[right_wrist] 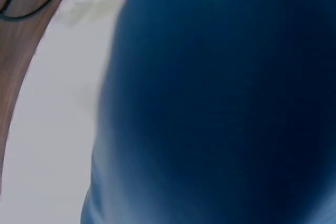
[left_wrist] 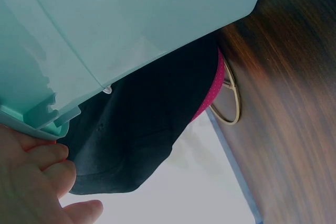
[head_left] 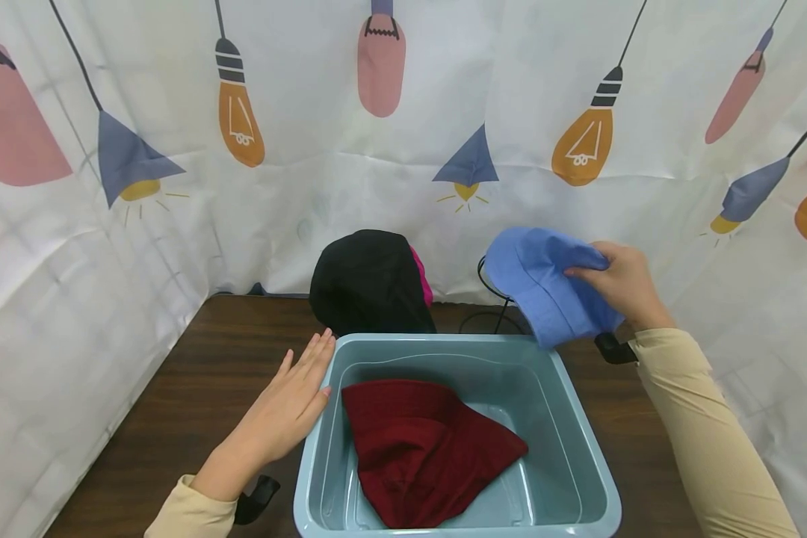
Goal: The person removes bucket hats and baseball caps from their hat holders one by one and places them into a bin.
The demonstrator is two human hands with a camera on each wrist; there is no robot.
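Observation:
My right hand (head_left: 619,284) pinches a light blue cap (head_left: 545,280) by its edge, holding it over the back right corner of a pale blue plastic tub (head_left: 592,448). The cap fills most of the right wrist view. Fingers straight, my left hand (head_left: 285,411) rests against the tub's left rim; its fingertips touch the rim's underside in the left wrist view. A dark red bucket hat (head_left: 430,448) lies flattened inside the tub. Behind the tub stands a black hat (head_left: 370,284) with a pink underside, its lower part hidden by the rim.
Behind the blue cap, a black wire stand (head_left: 501,321) rises from the dark wooden table (head_left: 195,388). A white curtain (head_left: 296,209) printed with lamps and bulbs closes off the back and both sides.

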